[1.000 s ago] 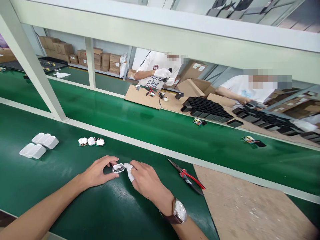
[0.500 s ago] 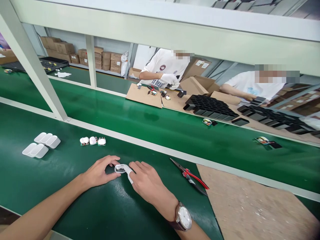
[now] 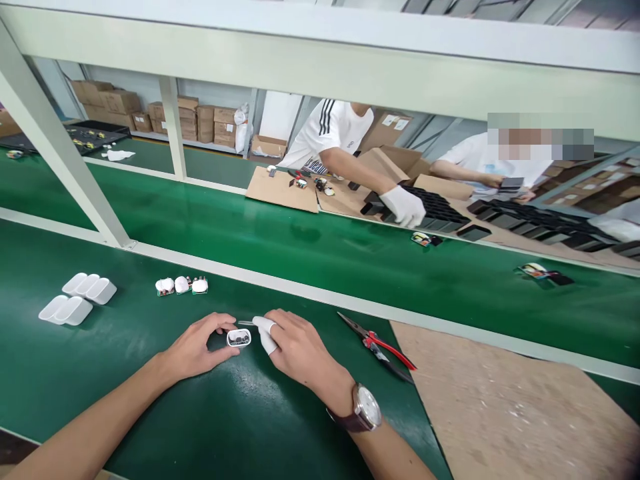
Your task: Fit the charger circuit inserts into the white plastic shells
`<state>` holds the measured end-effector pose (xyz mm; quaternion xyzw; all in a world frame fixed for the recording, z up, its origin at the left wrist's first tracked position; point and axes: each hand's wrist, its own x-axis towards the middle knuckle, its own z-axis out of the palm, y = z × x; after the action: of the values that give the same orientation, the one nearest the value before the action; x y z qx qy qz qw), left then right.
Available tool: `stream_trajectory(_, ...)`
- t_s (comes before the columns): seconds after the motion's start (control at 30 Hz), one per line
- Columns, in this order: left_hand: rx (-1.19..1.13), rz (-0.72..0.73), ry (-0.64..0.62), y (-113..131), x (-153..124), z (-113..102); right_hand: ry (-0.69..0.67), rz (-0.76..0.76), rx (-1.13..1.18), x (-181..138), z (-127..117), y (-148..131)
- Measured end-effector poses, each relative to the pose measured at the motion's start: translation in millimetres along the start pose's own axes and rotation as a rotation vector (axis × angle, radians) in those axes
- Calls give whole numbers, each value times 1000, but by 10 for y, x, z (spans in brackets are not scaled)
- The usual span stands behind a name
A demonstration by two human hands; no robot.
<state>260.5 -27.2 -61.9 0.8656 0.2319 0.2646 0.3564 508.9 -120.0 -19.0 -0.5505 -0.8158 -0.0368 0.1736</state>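
Observation:
A small white oval plastic case (image 3: 239,338), its open top showing dark and pale electronic parts inside, rests on the green bench. Thumb and fingers of my left hand (image 3: 200,347) grip it from the left. Just to the right, my right hand (image 3: 295,343), with white finger covers on its thumb and index finger, pinches a thin pale strip (image 3: 245,323). That strip points left, close behind the case's rim; whether it touches, and its exact kind, I cannot make out. Red-and-black long-nose pliers (image 3: 375,345) lie to the right of this hand.
Several white cases (image 3: 75,310) stand at left, near a row of small circuit boards (image 3: 182,285) topped with white blobs. A worn brown board (image 3: 510,393) lies at right. Beyond the frame rail is a green conveyor (image 3: 280,223), with black cases (image 3: 440,210) and two co-workers behind.
My right hand has drawn back from the case's opening, and the pale strip now shows at its fingertips. Across the conveyor, a co-worker's gloved hand has reached over to the black cases.

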Motion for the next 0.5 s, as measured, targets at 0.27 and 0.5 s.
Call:
stream_trajectory(0.27,151,268,1,47,4,-3,45,134,-8,-73,346,261)
stream_trajectory(0.5,170,276,2,112,-34,10,180,116,123,-105,366,211)
